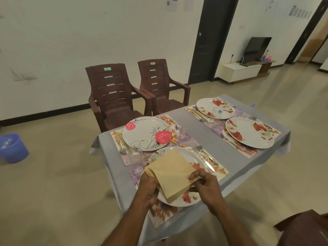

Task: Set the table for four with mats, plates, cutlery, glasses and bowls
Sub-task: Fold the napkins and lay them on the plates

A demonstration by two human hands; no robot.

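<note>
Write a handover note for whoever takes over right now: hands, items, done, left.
Left hand grips a stack of beige napkins over the near plate; right hand pinches the top one.
Done: four mats, four plates and cutlery are laid on the table. One glass stands by the far plate; another stands by the pink-flower plate.
Left: napkins, remaining glasses, bowls; no bowls in view.

The table (198,128) runs from lower centre toward the right of the frame, with four mats on it, each under a plate: one at lower centre (195,161), one just above and left of it (142,137), two at right (252,137) (205,103). A stack of napkins (172,173) sits over the lower-centre plate, with a spoon and knife (205,157) to its right. Two chairs (113,93) (159,82) stand side by side above the table's left end, and a bucket (12,148) sits on the floor at far left.
</note>
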